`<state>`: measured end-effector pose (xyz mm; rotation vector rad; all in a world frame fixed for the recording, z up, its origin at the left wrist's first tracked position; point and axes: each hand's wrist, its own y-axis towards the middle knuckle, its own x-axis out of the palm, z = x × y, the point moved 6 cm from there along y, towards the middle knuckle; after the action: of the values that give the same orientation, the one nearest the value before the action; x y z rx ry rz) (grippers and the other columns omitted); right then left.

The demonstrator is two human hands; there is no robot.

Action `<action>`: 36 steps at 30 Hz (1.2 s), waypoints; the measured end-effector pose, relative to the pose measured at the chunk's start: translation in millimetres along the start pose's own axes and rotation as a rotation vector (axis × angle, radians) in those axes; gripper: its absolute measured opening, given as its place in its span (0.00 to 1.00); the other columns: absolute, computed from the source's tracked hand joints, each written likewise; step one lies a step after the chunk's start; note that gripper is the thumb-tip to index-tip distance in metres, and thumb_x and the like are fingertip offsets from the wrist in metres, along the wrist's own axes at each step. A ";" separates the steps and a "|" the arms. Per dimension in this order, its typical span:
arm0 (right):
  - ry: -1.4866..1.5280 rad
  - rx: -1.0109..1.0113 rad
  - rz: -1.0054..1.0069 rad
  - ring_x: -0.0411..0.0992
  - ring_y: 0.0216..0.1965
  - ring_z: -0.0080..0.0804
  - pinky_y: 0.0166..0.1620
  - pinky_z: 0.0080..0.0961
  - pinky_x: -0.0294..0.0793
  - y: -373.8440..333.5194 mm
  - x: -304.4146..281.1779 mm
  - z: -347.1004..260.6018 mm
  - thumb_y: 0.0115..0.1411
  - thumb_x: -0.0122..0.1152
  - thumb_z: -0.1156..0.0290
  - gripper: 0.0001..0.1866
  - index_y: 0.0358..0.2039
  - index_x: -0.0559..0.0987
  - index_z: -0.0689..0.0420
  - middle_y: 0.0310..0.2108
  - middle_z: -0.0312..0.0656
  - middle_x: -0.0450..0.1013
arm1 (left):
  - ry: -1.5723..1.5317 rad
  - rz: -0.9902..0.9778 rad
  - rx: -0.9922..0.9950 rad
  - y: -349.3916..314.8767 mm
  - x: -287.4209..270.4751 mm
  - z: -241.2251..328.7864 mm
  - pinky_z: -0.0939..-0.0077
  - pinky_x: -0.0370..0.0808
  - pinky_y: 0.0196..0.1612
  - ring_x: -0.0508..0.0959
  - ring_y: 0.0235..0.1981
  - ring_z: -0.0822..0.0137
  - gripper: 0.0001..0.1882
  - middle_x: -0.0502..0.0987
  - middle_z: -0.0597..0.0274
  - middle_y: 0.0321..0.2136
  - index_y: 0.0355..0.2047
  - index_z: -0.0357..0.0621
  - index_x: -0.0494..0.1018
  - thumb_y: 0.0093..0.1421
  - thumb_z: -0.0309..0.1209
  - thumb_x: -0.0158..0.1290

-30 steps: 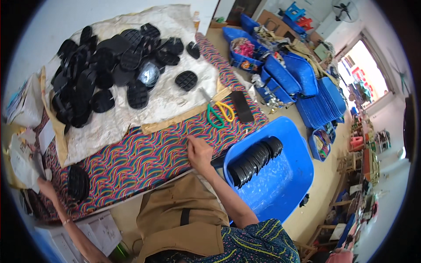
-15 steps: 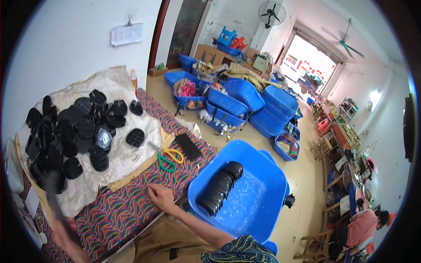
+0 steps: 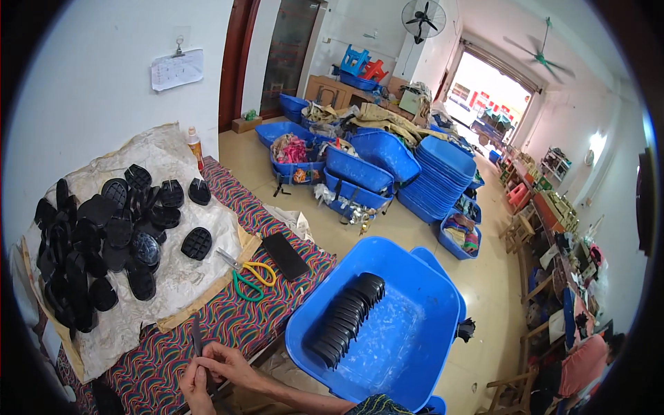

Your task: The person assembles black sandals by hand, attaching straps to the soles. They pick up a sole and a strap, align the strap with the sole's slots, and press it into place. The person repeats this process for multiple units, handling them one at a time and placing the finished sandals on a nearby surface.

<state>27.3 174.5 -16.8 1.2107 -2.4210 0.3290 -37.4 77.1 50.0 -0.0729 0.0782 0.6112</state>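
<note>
Pinching a thin dark strip (image 3: 196,335) between clamped fingers (image 3: 205,362) of left hand (image 3: 196,391) and right hand (image 3: 232,365), over the near edge of a cloth-covered table (image 3: 153,363). Pictured beside a big blue tub (image 3: 408,339) with a tight row of curved black pieces (image 3: 349,318) along its left side, and with a basin (image 3: 282,168) of pink scraps (image 3: 296,149), another basin (image 3: 455,249) of many-coloured cloth (image 3: 463,225) and a tall stack of nested blue basins (image 3: 437,176) farther back on the floor (image 3: 238,162).

We've got daylight from a blown-out doorway (image 3: 486,91), upper right. We see glare on the floor (image 3: 494,273), bent edges, black corners.
</note>
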 end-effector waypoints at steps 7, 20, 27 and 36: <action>0.113 0.007 -0.151 0.64 0.19 0.14 0.20 0.13 0.59 3.7 -1.9 4.9 0.69 0.55 0.64 0.10 0.36 0.71 0.56 0.21 0.28 0.65 | -0.165 0.134 -0.066 1.6 -3.4 -35.2 0.76 0.72 0.39 0.75 0.34 0.70 0.11 0.77 0.63 0.33 0.41 0.35 0.77 0.68 0.32 0.51; 0.246 -0.013 -0.260 0.64 0.17 0.12 0.20 0.11 0.58 14.0 -19.1 11.4 0.69 0.55 0.61 0.10 0.38 0.72 0.55 0.21 0.27 0.68 | 0.044 0.096 0.050 8.8 13.0 1.6 0.74 0.74 0.44 0.78 0.40 0.65 0.17 0.80 0.55 0.42 0.52 0.35 0.76 0.66 0.29 0.54; 0.130 0.105 -0.069 0.74 0.24 0.18 0.25 0.15 0.71 12.2 -28.8 2.2 0.67 0.58 0.63 0.09 0.43 0.76 0.53 0.26 0.31 0.75 | 0.004 0.197 0.059 19.2 7.9 -19.0 0.77 0.73 0.41 0.76 0.35 0.72 0.18 0.80 0.59 0.37 0.51 0.30 0.76 0.65 0.30 0.52; 0.057 -0.011 0.051 0.66 0.22 0.17 0.26 0.16 0.67 4.2 -19.8 -41.0 0.67 0.55 0.73 0.06 0.36 0.77 0.61 0.25 0.35 0.74 | -0.108 0.081 0.138 21.6 17.2 -2.5 0.82 0.71 0.29 0.73 0.27 0.76 0.17 0.74 0.61 0.32 0.56 0.35 0.73 0.68 0.26 0.47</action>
<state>45.0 206.8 10.3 1.1210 -2.4047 0.3601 -35.9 104.3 44.9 0.0974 0.0186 0.6882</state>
